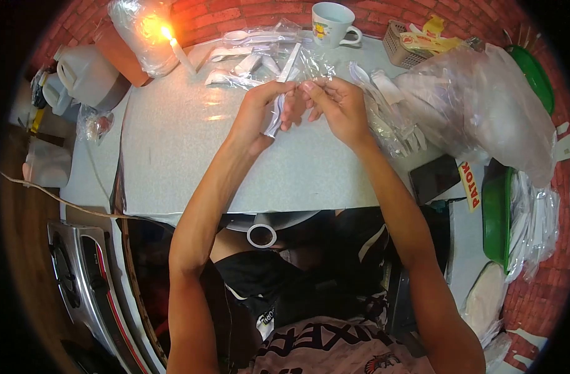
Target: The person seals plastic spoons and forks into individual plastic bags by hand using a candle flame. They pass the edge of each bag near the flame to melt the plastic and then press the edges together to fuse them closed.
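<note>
Over the far part of the table, my left hand [266, 109] is closed around a white plastic utensil [289, 62] in a clear sleeve. The utensil stands at a slant, its upper end past my fingers and its lower end below my palm. Close beside it, my right hand [340, 111] pinches thumb and forefinger together at a clear plastic wrapper [317, 67], with the other fingers curled. Behind my left hand lie several wrapped white plastic spoons [235, 55]. More wrapped plastic cutlery [385, 93] lies to the right of my right hand.
A lit candle [184, 59] stands back left, close to a clear plastic bag [138, 37]. A floral mug [333, 28] and a small basket [398, 43] stand at the back. Right are a large plastic bag [478, 100], a phone [434, 178] and a green tray [497, 218]. A stove [85, 280] is left.
</note>
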A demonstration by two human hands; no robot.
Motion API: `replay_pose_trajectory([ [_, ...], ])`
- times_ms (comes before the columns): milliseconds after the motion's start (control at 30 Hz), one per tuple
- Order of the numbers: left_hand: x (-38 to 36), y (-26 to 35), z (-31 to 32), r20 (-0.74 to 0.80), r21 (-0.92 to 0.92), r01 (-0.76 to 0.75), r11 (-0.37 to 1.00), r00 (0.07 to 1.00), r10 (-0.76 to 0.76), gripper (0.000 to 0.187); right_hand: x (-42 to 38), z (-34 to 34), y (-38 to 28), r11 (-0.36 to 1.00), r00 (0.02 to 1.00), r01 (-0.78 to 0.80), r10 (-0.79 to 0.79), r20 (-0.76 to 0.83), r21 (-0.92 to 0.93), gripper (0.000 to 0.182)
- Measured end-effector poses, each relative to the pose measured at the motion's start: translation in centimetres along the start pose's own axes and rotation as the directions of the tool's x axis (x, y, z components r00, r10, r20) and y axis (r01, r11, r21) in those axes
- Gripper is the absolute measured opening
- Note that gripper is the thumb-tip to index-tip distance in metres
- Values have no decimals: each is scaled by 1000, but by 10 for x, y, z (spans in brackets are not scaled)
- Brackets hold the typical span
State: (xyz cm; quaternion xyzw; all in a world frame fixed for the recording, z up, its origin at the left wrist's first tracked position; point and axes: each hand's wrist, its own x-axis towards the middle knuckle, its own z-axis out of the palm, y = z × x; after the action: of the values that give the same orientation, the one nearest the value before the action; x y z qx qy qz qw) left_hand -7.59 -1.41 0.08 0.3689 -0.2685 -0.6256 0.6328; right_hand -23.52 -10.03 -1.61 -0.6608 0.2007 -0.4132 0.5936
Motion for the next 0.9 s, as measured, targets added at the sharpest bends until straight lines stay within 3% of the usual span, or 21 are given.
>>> replay_pose_trajectory([
  [100,1,0,-3,44,-89,66,994,997,-62,23,0,0,0,1000,1000,-1,1,-8,-18,23],
  [233,-4,3,-5,3,-26,78,997,997,-78,18,2,-9,0,986,999,-8,2,-39,-166,22],
  [333,-13,12,-3,-15,-44,85,995,996,-86,18,4,-25,9,963,976,64,-115,-187,-261,17],
  [400,-14,14,9,-90,284,81,955,994,-58,18,3,-31,7,914,979,6,-87,-183,-405,14],
  [433,-14,15,7,-76,271,91,958,994,-73,18,3,-29,7,828,976,50,-158,-147,-558,17],
  [467,-12,14,5,-75,271,94,958,994,-76,18,1,-31,5,828,976,47,-157,-150,-559,17],
  [533,-7,15,-2,-61,422,-13,906,997,42,19,3,-22,-10,735,951,169,-296,-86,-656,21],
  [567,-6,16,-6,-69,432,-7,902,997,41,19,4,-27,-5,835,981,60,-151,-123,-546,27],
  [600,-4,17,-8,-81,462,-8,887,995,51,19,4,-28,-6,841,981,62,-150,-122,-538,27],
  [667,-2,15,-10,-94,490,-14,872,993,68,22,5,-34,-11,989,990,-15,-6,-144,-146,28],
  [700,-1,14,-9,-69,479,-31,877,995,73,22,6,-40,-15,998,993,-15,8,-115,-65,30],
  [767,-2,16,-7,-44,469,-48,882,996,78,22,8,-49,-21,1000,995,26,-25,-99,9,29],
  [833,-8,26,0,-58,453,76,888,997,-56,23,6,-56,-30,992,991,110,-104,-83,64,27],
  [900,-6,30,-10,-83,379,80,922,995,-52,23,9,-65,-30,974,984,164,-148,-103,159,29],
])
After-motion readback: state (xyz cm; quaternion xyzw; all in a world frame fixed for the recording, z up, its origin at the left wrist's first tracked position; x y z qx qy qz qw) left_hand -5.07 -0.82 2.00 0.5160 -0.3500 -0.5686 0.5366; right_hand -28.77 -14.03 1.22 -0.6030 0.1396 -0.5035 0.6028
